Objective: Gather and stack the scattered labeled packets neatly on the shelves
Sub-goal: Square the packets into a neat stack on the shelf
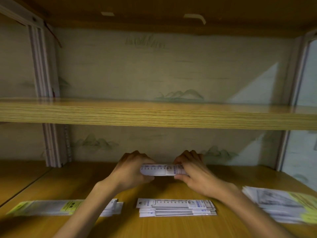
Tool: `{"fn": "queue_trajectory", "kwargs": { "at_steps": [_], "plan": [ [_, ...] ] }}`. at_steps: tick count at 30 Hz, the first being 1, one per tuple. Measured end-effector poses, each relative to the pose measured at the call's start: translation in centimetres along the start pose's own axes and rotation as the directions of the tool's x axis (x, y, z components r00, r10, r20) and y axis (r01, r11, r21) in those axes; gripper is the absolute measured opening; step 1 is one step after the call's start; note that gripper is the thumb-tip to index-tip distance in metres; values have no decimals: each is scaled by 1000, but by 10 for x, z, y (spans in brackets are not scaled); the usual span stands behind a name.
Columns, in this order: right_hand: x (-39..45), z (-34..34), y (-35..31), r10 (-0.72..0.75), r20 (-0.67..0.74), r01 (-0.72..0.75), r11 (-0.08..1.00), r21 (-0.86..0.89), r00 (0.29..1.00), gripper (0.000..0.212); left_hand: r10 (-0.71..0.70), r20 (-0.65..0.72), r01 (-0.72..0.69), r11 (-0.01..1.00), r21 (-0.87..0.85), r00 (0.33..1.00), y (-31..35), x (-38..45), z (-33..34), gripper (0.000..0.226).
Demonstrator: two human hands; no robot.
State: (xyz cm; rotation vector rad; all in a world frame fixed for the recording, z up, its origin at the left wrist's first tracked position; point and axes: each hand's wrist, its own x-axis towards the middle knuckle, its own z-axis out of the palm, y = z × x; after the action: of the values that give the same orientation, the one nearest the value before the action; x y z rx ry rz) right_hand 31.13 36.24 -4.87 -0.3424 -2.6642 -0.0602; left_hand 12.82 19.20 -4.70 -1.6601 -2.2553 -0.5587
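Both hands hold one bundle of white labeled packets just above the lower shelf, long axis running left-right. Left hand grips the left end, right hand pinches the right end, fingers curled. The neat white stack lies nearer the person, directly below the bundle; probably squaring edges before setting down. Frame is blurry.

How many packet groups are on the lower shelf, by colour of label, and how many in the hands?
Yellow-green label piles: 2, left pile and right pile
White-blue label piles: 1, middle pile
Held bundle, white-blue: 1, gripped by left hand and right hand
Total: 4
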Motion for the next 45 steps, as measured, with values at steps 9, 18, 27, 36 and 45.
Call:
{"fn": "queue_trajectory", "kwargs": {
  "at_steps": [9,18,27,36,45],
  "plan": [
    [54,0,45,136,23,-138,967,213,990,30,-126,-105,135,988,76,986,-21,-6,-8,45],
    [62,36,56,143,450,-195,978,71,881,51,-189,-150,205,973,104,971,-36,-8,-5,45],
    [60,46,67,164,317,-228,957,177,934,30,-199,-145,214,972,98,969,-37,-9,-4,46],
    [57,41,65,172,288,-244,941,235,942,37,-200,-141,217,969,116,970,-33,-10,-4,46],
    [56,43,59,192,284,-274,919,282,939,38,-201,-140,219,968,126,969,-33,-11,-4,46]
  ]
}}
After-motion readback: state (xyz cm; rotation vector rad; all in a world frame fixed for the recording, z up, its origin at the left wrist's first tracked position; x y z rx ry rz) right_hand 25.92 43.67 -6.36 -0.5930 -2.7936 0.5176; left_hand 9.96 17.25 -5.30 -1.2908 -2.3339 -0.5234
